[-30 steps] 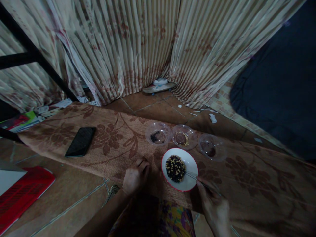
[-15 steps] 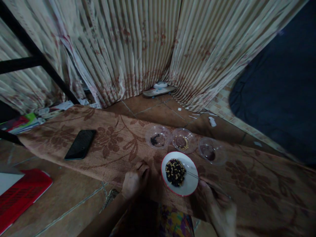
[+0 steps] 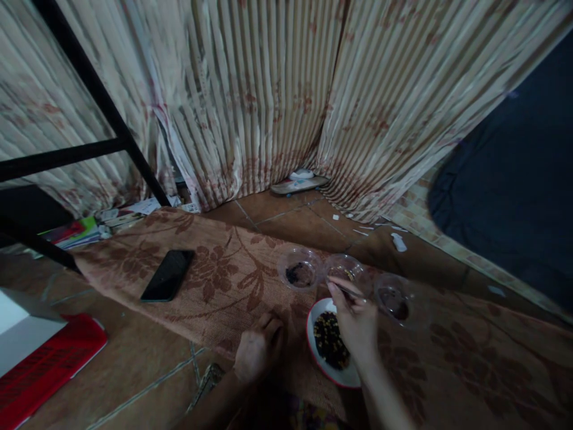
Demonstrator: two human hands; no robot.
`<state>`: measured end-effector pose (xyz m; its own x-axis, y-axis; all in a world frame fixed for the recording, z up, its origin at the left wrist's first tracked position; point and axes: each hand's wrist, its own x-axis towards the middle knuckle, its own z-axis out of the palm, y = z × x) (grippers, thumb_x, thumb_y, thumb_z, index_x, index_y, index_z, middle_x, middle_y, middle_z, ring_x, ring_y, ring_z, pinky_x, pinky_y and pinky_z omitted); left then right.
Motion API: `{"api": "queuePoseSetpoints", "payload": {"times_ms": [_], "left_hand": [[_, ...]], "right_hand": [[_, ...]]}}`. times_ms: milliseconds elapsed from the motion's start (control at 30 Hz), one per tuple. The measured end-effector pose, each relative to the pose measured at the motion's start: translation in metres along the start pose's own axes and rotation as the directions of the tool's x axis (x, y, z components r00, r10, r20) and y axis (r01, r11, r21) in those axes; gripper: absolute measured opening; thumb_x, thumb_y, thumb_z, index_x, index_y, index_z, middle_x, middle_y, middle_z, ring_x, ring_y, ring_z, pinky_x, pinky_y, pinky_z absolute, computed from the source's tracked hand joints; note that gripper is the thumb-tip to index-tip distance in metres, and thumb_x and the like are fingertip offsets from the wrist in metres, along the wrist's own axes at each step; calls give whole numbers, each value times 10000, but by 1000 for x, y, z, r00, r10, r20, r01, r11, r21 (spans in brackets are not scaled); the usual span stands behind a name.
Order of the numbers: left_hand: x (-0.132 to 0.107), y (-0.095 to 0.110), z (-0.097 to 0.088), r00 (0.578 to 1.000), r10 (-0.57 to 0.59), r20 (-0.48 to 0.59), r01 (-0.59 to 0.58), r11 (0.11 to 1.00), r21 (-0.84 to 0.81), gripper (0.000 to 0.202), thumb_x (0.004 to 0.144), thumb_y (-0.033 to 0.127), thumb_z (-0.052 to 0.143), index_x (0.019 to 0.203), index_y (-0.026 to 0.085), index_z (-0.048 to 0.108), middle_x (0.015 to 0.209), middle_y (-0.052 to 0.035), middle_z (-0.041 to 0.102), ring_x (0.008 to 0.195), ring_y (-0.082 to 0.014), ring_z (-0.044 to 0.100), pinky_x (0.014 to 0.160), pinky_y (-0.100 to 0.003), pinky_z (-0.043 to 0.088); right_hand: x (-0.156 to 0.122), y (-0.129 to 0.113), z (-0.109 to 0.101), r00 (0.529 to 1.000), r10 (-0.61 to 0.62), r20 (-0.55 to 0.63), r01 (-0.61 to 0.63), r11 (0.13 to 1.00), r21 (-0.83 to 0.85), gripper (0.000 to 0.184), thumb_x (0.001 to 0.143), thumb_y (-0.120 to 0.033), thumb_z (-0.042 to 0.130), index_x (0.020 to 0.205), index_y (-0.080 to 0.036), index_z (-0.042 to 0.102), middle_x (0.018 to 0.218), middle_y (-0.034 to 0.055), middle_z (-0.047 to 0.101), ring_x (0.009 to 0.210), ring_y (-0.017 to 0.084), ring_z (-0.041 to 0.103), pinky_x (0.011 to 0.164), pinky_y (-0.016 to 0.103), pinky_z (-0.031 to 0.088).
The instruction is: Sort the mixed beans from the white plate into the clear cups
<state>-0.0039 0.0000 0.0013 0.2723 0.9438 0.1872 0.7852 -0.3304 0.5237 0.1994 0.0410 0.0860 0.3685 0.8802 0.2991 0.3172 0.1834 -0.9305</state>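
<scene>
My right hand (image 3: 356, 319) is closed on thin chopsticks (image 3: 345, 289) and reaches over the white red-rimmed plate (image 3: 333, 374) of mixed dark and pale beans toward the middle clear bowl (image 3: 347, 269). My left hand (image 3: 259, 351) rests curled on the patterned cloth (image 3: 215, 280) just left of the plate, and I cannot see anything in it. A left clear bowl (image 3: 299, 269) holds dark beans. A right clear bowl (image 3: 396, 295) holds some reddish bits.
A black phone (image 3: 168, 283) lies on the cloth to the left. A red and white item (image 3: 40, 352) lies on the tiled floor at far left. Striped curtains (image 3: 268, 89) hang behind, with a black metal frame (image 3: 102, 113) and a dark blue sheet (image 3: 514, 185).
My right hand moved up from the plate's right side, across the plate, to the middle bowl with the chopsticks. The view shifted a little; my left hand stayed put.
</scene>
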Motion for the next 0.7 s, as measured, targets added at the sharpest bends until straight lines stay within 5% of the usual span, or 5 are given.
{"api": "queuePoseSetpoints", "payload": {"times_ms": [333, 467, 600, 700], "left_hand": [[0, -2, 3, 999, -45, 31, 44, 999, 32, 208, 979, 240, 465, 958, 232, 672, 1031, -44, 677, 818, -148, 674, 682, -229, 474], [3, -1, -3, 993, -85, 84, 86, 996, -10, 213, 965, 248, 473, 967, 238, 685, 1053, -43, 676, 828, -153, 665, 710, -243, 463], [3, 8, -24, 989, -115, 97, 137, 953, -269, 189, 915, 215, 516, 918, 213, 705, 954, -30, 681, 805, -144, 638, 761, -256, 463], [-25, 33, -58, 982, -22, 189, 132, 793, -595, 205, 913, 305, 558, 902, 190, 727, 770, -23, 655, 722, -153, 605, 688, -264, 472]], "right_hand": [[-54, -17, -49, 959, 197, -204, -219, 971, -92, 382, 732, -500, 734, 904, -164, 788, 800, 96, 777, 711, 242, 715, 664, 338, 581], [-78, -3, -79, 952, 255, -172, -280, 950, -142, 400, 726, -521, 727, 893, -162, 791, 873, 113, 789, 750, 265, 731, 637, 331, 580], [-97, 13, -93, 964, 226, -140, -256, 931, -259, 411, 739, -553, 696, 855, -171, 796, 915, 122, 794, 859, 293, 748, 739, 343, 585], [-104, 22, -86, 978, 203, -43, -206, 926, -315, 444, 767, -581, 645, 853, -172, 795, 931, 125, 794, 841, 283, 751, 748, 343, 581]]}}
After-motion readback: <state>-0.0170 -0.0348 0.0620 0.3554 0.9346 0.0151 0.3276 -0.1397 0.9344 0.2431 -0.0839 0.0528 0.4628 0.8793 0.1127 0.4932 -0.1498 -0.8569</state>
